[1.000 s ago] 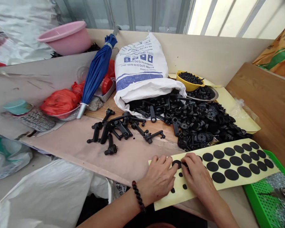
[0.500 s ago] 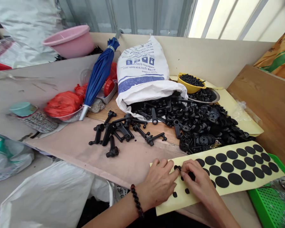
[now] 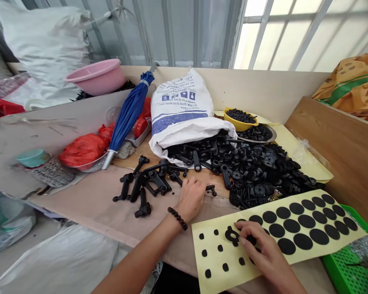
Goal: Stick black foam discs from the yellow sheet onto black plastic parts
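Observation:
My left hand (image 3: 191, 198), with a dark bead bracelet (image 3: 177, 218) on its wrist, rests on a black plastic lever knob (image 3: 211, 190) lying on the tan board. Its fingers cover most of that knob. To the left lie several loose knobs (image 3: 144, 183), and behind it is a heap of black plastic parts (image 3: 257, 173). My right hand (image 3: 260, 249) lies on a cream backing sheet (image 3: 213, 241) carrying round black pads (image 3: 303, 241). Its fingertips touch a black ring-shaped piece (image 3: 231, 234). Small black oblong pads dot the sheet's left end.
A white woven sack (image 3: 180, 106) spills the heap. Behind stand a yellow bowl of black parts (image 3: 239, 120), a steel dish (image 3: 263, 136), a blue folded umbrella (image 3: 129, 114) and a pink basin (image 3: 95, 77). A red bag (image 3: 82, 151) lies left; a green perforated tray (image 3: 346, 269) sits right.
My left hand has left the sheet and moved up onto the loose knobs. My right hand stays on the sheet, and the ring-shaped piece now shows there. The view has tilted upward.

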A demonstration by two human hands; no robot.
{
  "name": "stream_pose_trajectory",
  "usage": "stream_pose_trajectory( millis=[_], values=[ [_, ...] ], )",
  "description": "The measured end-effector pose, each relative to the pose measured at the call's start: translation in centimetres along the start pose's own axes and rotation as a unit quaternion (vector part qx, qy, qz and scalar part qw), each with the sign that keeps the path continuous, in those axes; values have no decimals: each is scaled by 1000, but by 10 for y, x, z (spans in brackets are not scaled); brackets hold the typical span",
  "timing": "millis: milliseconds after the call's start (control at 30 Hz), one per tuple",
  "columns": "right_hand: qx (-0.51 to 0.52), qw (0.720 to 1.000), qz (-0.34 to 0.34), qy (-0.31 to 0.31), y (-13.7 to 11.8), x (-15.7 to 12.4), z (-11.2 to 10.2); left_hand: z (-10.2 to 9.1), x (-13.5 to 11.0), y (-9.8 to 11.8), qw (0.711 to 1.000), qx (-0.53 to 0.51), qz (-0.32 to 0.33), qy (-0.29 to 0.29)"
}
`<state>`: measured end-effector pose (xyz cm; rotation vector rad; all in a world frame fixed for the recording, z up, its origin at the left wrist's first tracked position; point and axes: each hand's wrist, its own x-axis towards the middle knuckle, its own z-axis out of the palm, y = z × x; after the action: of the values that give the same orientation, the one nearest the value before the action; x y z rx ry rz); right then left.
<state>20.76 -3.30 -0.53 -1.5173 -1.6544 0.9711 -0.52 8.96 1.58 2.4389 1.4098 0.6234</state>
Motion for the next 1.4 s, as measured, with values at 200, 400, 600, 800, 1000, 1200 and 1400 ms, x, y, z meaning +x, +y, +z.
stream_pose_trajectory(
  millis=[200,400,600,800,1000,1200,1400],
  values=[
    [325,942,85,8,-20,-6,0,-9,-20,30,912,-409,-31,-16],
    [466,874,138,32,-18,-3,6,-4,-50,36,920,-387,69,-13],
    [421,892,159,38,-11,-5,5,-11,-79,25,948,-243,162,-124],
    [399,908,126,10,-12,-2,11,6,-79,46,985,-127,-21,-111],
    [372,923,97,20,-10,-2,9,15,-58,68,981,60,-25,-180],
    [383,917,99,44,-12,-3,1,8,-47,50,922,-307,-99,-215],
    [408,905,113,33,-15,-3,-1,19,-50,49,786,-516,-209,-268]
  ],
)
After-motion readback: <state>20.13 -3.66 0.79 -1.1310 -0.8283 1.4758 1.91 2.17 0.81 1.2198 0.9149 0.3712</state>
